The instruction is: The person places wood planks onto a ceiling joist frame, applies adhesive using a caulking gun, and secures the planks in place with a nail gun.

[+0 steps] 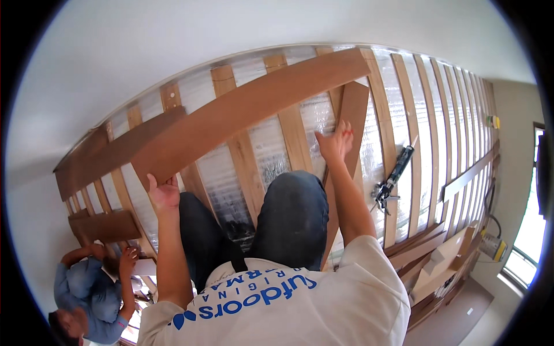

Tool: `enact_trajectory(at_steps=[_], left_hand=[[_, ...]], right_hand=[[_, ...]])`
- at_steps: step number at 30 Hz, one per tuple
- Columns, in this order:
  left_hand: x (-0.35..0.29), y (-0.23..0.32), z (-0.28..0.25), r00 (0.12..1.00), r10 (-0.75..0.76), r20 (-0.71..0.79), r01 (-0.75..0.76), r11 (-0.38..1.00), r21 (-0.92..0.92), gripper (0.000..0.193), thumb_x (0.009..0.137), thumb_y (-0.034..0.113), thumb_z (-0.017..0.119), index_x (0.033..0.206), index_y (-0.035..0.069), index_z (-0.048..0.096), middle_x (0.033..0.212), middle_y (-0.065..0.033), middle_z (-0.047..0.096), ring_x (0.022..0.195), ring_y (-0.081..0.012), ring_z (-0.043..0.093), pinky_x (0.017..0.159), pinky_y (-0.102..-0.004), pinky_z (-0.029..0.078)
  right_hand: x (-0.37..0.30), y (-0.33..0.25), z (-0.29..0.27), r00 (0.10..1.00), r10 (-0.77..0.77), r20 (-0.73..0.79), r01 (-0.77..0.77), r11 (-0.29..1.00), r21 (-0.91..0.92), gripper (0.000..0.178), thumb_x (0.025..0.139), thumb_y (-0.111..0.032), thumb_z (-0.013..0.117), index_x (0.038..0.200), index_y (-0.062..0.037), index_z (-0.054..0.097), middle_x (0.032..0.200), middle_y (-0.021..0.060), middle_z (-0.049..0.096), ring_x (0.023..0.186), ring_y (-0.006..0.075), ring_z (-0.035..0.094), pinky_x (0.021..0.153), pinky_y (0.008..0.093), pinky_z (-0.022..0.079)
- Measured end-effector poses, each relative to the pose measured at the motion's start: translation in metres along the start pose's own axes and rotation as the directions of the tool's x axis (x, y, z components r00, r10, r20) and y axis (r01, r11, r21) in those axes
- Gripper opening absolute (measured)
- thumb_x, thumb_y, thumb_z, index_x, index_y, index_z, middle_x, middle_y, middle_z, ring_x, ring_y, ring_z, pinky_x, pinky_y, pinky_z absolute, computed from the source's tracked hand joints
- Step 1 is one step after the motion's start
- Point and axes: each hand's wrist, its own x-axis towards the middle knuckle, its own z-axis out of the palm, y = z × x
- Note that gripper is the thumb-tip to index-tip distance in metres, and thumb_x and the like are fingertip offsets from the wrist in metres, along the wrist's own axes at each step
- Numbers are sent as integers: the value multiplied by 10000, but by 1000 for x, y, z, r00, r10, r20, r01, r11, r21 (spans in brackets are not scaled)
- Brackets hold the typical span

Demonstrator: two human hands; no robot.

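Observation:
A long brown floor plank (248, 106) slants across the joists, its far end up to the right. At its lower left end is my left hand (165, 193), thumb on the board's edge and fingers partly hidden beneath. My right hand (337, 141) is over a second brown plank (355, 106), which runs from the first plank's far end down past my right knee. The thumb of that hand stands apart from its fingers, and I see nothing in its grasp. A darker installed plank (124, 147) lies beyond the left end.
Wooden joists (294, 130) run over silver foil (268, 147). A black caulking gun (395, 176) lies to my right. Cut boards (430, 254) are piled at lower right, near a yellow-grey machine (493, 247). At lower left a co-worker (95, 288) crouches beside another brown plank (107, 226).

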Motion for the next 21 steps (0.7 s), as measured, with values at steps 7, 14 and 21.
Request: enact_trajectory(at_steps=[7, 14, 21], left_hand=[[11, -19, -18, 996, 10, -93, -10, 1000, 4, 529, 986, 402, 670, 1398, 91, 555, 1407, -81, 592, 1319, -280, 528, 1131, -460, 455], [33, -8, -33, 997, -3, -80, -2, 998, -56, 565, 964, 404, 697, 1419, 110, 538, 1428, -72, 576, 1328, -295, 517, 1141, -492, 430], [44, -15, -33, 1000, 10, 24, -8, 997, -74, 613, 934, 449, 725, 1423, 132, 535, 1398, -83, 601, 1313, -292, 535, 1125, -470, 415]], right_hand=[[-14, 95, 25, 995, 103, -1, -102, 986, -135, 1155, 732, -517, 827, 1587, -24, 227, 1597, 262, 329, 1453, 491, 308, 1217, 530, 261], [11, 189, 1, 899, 430, -84, -438, 870, -227, 1321, 716, -734, 765, 1571, 88, 183, 1584, 311, 320, 1376, 480, 456, 1131, 517, 419], [64, 95, 45, 955, 174, 238, -295, 605, 740, 704, 993, -385, 662, 1475, 53, 395, 1470, 219, 483, 1267, 386, 542, 1098, 484, 437]])
